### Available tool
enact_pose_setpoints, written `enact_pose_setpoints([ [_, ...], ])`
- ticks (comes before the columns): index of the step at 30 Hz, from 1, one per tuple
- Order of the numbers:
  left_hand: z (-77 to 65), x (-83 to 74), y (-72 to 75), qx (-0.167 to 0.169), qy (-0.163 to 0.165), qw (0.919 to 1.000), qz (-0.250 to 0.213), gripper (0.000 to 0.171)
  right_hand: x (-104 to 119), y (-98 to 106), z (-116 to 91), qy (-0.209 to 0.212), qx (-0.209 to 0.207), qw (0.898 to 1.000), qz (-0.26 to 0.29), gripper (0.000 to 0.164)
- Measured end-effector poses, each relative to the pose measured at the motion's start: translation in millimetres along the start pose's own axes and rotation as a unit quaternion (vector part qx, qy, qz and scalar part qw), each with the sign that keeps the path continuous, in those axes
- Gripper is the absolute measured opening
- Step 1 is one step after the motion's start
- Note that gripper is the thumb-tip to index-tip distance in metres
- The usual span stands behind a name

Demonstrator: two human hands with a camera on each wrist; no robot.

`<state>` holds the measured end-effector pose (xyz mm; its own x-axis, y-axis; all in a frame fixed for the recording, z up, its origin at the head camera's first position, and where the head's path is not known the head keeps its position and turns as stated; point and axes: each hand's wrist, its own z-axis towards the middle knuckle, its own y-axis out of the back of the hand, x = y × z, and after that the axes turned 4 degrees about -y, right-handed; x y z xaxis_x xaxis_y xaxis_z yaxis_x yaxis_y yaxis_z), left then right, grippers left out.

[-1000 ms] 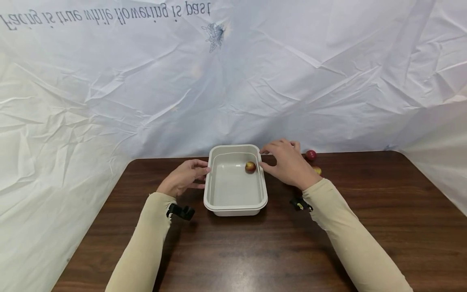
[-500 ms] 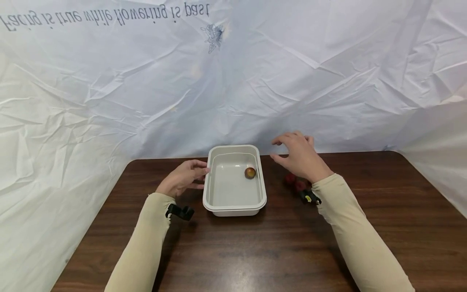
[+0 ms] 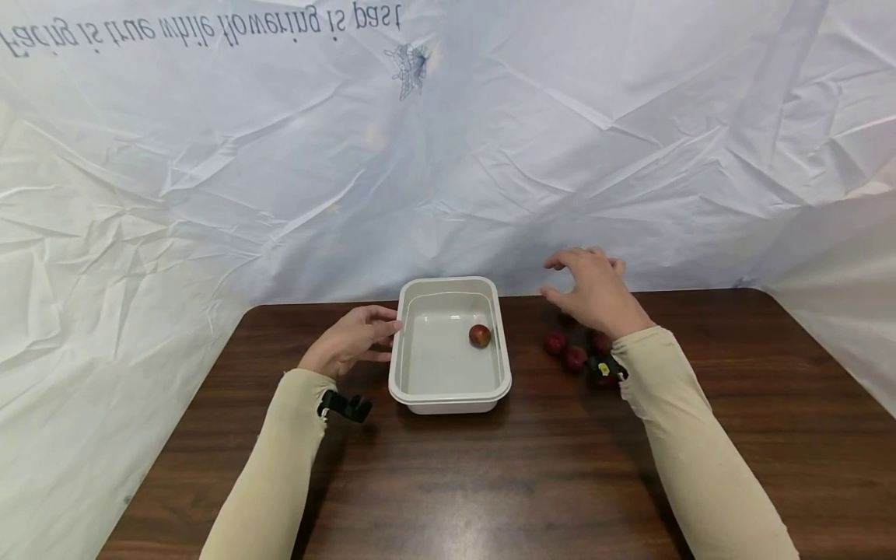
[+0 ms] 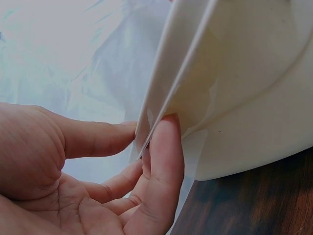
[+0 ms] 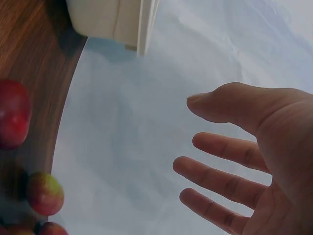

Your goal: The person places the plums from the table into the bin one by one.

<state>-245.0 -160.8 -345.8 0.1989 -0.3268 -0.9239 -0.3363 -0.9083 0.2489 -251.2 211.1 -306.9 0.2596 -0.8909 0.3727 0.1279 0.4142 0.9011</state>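
A pale grey rectangular plastic container (image 3: 448,365) stands on the table in the head view, with one small red, plum-like fruit (image 3: 479,336) inside near its right wall. My left hand (image 3: 355,338) pinches its left rim; in the left wrist view the thumb (image 4: 105,137) lies on the rim's upper side and the index finger (image 4: 166,166) under its lip. To the right of the container, my right hand (image 3: 591,289) hovers with nothing in it, fingers spread and slightly bent. Several similar red fruits (image 3: 555,343) lie below that wrist, partly hidden by it.
The dark wooden table (image 3: 434,482) ends at the back against a hanging white sheet (image 3: 448,171). In the right wrist view, a red-and-yellow fruit (image 5: 45,193) lies close to the table's edge. A black wrist strap mount (image 3: 346,406) sits on the left sleeve.
My right hand has moved right, away from the container's rim, uncovering red fruits near its wrist. The fruit inside has rolled slightly toward me. The left hand has stayed at the rim.
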Motion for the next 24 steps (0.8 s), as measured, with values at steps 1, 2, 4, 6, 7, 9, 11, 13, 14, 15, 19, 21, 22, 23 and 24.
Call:
enact_pose_setpoints([
  [1,0.1,0.1,-0.1,0.000,0.000,1.0000,0.001,0.043,-2.0,-0.1,0.2,-0.002,0.001,1.000,0.001,0.039],
  [2,0.0,0.2,-0.1,0.001,0.000,1.0000,0.001,0.043,-3.9,-0.3,0.5,-0.004,0.002,1.000,0.002,0.039],
  [4,0.1,0.5,-0.1,0.002,0.000,1.0000,0.002,0.043,-7.5,-1.0,0.9,-0.009,0.004,1.000,0.003,0.040],
  [6,0.2,0.7,-0.1,0.002,-0.001,1.0000,0.002,0.043,-10.9,-2.2,1.6,-0.013,0.006,1.000,0.004,0.040],
  [7,0.2,0.7,-0.1,0.002,-0.001,1.0000,0.002,0.043,-12.7,-3.2,2.0,-0.015,0.007,1.000,0.002,0.040],
  [9,0.1,0.7,-0.2,0.002,-0.001,1.0000,0.002,0.043,-16.2,-5.1,2.7,-0.019,0.012,1.000,0.002,0.040],
  [11,-0.1,0.5,-0.3,0.002,-0.001,1.0000,0.003,0.043,-19.9,-7.0,3.4,-0.023,0.017,1.000,0.001,0.041],
  [13,-0.3,0.2,-0.5,0.002,0.000,1.0000,0.002,0.043,-24.0,-8.8,3.9,-0.028,0.021,0.999,0.000,0.042],
  [14,-0.4,0.1,-0.6,0.001,0.000,1.0000,0.002,0.043,-26.1,-9.8,4.1,-0.029,0.022,0.999,0.001,0.042],
  [15,-0.3,0.0,-0.7,0.002,0.000,1.0000,0.001,0.043,-28.6,-10.9,4.5,-0.031,0.024,0.999,0.001,0.042],
  [19,0.0,-0.1,-1.1,0.001,0.000,1.0000,-0.004,0.043,-35.7,-14.3,5.6,-0.034,0.031,0.999,0.004,0.043],
  [21,0.1,-0.2,-1.1,0.001,0.000,1.0000,-0.005,0.043,-38.4,-15.4,6.0,-0.037,0.040,0.999,0.005,0.044],
  [22,0.1,-0.2,-1.1,0.001,0.001,1.0000,-0.005,0.043,-39.2,-15.8,6.1,-0.039,0.046,0.998,0.004,0.044],
  [23,0.0,-0.3,-1.1,0.001,0.002,1.0000,-0.005,0.043,-40.4,-16.2,6.2,-0.042,0.053,0.998,0.003,0.045],
  [24,-0.2,-0.5,-0.9,0.001,0.003,1.0000,-0.004,0.043,-41.3,-16.5,6.3,-0.044,0.059,0.997,0.001,0.045],
])
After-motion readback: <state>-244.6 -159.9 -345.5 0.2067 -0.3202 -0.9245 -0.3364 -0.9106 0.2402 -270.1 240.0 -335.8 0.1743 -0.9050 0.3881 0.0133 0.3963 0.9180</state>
